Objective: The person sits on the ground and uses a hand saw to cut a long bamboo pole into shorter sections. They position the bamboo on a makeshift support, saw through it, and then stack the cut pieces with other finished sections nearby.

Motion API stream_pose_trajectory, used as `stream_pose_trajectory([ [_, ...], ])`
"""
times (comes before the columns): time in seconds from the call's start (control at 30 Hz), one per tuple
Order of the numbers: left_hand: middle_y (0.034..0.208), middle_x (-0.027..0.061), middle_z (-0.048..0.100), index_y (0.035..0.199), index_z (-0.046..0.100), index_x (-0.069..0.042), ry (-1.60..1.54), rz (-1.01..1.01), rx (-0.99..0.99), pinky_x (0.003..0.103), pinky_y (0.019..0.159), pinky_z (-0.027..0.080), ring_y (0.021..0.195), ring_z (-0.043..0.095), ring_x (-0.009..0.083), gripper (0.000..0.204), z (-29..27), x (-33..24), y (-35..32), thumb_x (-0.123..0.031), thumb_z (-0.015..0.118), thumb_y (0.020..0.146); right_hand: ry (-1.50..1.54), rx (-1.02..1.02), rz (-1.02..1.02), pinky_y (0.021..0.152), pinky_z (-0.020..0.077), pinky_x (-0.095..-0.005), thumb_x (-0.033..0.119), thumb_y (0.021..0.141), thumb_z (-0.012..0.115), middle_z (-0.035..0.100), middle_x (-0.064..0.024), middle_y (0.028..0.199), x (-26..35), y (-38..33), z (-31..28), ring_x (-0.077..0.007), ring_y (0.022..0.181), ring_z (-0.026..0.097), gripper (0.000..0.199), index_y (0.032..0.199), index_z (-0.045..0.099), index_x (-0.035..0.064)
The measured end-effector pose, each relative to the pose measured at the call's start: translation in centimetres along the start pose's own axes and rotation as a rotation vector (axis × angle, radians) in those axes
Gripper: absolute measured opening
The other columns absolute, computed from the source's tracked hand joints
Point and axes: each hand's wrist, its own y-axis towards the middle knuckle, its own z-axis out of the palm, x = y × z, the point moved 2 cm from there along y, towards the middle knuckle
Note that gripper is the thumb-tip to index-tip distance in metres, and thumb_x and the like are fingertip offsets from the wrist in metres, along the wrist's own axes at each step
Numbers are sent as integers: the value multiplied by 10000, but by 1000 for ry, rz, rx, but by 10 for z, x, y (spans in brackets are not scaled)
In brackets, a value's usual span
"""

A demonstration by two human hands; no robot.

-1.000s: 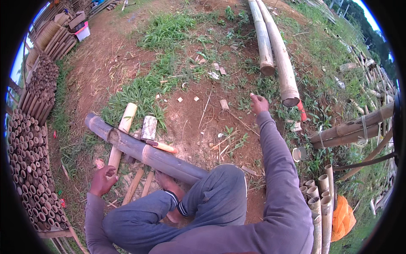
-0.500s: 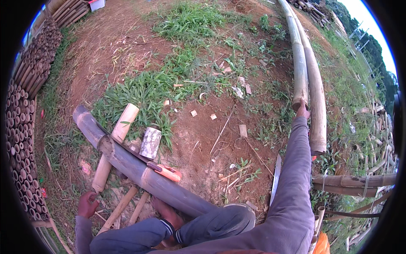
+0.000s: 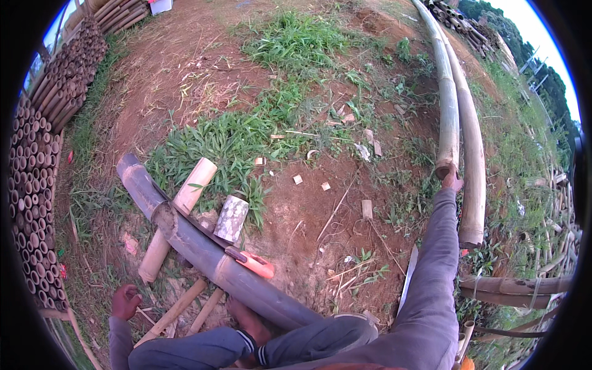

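Our right hand (image 3: 453, 180) touches the end of a bamboo pole (image 3: 449, 123); whether it grips, we cannot tell. Our left hand (image 3: 126, 302) hangs half-open.

Partly hidden, right of frame: fingers of right hand (image 3: 452, 179) at end of greenish bamboo pole (image 3: 449, 117); grip unclear. Covered by right forearm (image 3: 435, 256), lower right: lower end of long blade (image 3: 409, 276). Cut off, top left: white box (image 3: 161, 6).
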Motion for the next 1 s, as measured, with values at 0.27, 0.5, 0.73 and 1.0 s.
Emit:
stream_pose_trajectory([
  [0.27, 914, 113, 724, 1087, 705, -13, 117, 83, 52, 368, 806, 571, 853, 697, 219, 379, -11, -69, 10, -145, 830, 754, -300, 185, 18, 1119, 453, -433, 681, 695, 847, 586, -334, 1392, 45, -22, 18, -400, 1307, 593, 1101, 1367, 522, -129],
  [0.5, 936, 127, 729, 1105, 713, -16, 130, -35, 35, 372, 807, 575, 854, 701, 229, 384, -16, -11, -11, -146, 831, 764, -715, 523, -67, 1123, 479, -427, 622, 681, 877, 589, -281, 1445, 81, -23, 45, -385, 1316, 616, 1122, 1439, 467, -97],
  [0.73, 946, 119, 718, 1141, 703, -10, 38, 1, -30, 367, 811, 574, 850, 691, 211, 396, -2, -32, 3, -133, 821, 784, -199, 746, 191, 879, 578, -544, 566, 753, 858, 702, -181, 1201, 60, -54, 64, -349, 1010, 721, 910, 1375, 591, -41],
  [1.0, 1038, 81, 699, 1216, 664, 5, -389, 105, 73, 343, 826, 555, 930, 646, 160, 406, -3, -65, 25, -85, 787, 840, 174, 835, 357, 927, 523, -602, 588, 794, 831, 632, -193, 1346, 132, -171, 43, -367, 1170, 665, 949, 1460, 490, 3],
])
